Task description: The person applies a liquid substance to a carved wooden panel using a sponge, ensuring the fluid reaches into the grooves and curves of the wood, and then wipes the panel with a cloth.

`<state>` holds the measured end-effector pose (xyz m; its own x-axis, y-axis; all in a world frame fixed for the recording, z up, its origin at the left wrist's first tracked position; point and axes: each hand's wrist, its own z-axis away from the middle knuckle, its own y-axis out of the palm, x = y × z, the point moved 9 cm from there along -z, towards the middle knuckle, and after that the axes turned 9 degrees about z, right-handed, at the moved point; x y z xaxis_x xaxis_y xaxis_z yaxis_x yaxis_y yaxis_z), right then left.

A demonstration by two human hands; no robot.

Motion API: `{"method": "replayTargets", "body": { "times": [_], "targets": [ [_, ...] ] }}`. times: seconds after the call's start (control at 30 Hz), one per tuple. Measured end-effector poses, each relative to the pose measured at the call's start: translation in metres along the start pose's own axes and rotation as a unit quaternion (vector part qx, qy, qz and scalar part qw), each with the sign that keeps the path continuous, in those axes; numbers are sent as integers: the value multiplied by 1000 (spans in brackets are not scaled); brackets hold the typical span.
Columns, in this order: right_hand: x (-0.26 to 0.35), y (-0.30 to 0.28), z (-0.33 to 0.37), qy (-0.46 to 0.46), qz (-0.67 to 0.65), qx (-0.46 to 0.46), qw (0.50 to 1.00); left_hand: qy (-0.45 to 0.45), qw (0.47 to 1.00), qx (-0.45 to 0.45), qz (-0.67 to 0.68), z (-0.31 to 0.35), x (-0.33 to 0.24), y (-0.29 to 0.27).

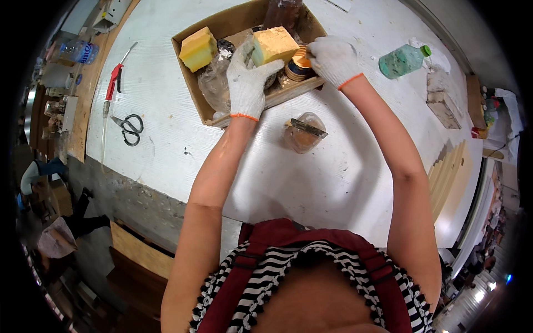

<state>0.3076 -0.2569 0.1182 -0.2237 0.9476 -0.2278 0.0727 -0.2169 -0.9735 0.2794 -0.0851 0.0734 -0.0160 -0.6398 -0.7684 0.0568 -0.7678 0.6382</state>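
Observation:
My left hand (247, 77), in a white knit glove with an orange cuff, holds a yellow sponge block (276, 43) between thumb and fingers. It is over a cardboard box (201, 105). My right hand (335, 60), gloved alike, has its fingers curled at the rim of a small round jar (298, 71) with something orange at its top. Whatever those fingertips pinch is hidden. A second yellow sponge block (198, 49) lies at the box's left side, above crumpled clear plastic (215, 83). A dark brown object (282, 13) stands at the box's far side.
Nearer me on the white table (266, 188) sits a clear plastic cup (305, 133) with a flat blade-like tool across it. Black-handled scissors (131, 130) and a red-handled air gun (114, 80) lie left. A green bottle (404, 61) lies right, near a pale block (443, 110).

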Motion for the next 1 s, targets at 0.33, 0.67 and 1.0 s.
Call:
{"method": "replayTargets", "body": {
  "times": [0.33, 0.67, 1.0],
  "targets": [
    [-48, -45, 48, 73, -232, -77, 967, 0, 999, -3, -45, 0, 2, -8],
    [-52, -7, 63, 238, -625, -91, 738, -66, 995, 70, 8, 1, 8, 11],
    [-43, 18, 62, 225, -729, -9, 647, -71, 994, 87, 14, 4, 7, 11]
  ]
}}
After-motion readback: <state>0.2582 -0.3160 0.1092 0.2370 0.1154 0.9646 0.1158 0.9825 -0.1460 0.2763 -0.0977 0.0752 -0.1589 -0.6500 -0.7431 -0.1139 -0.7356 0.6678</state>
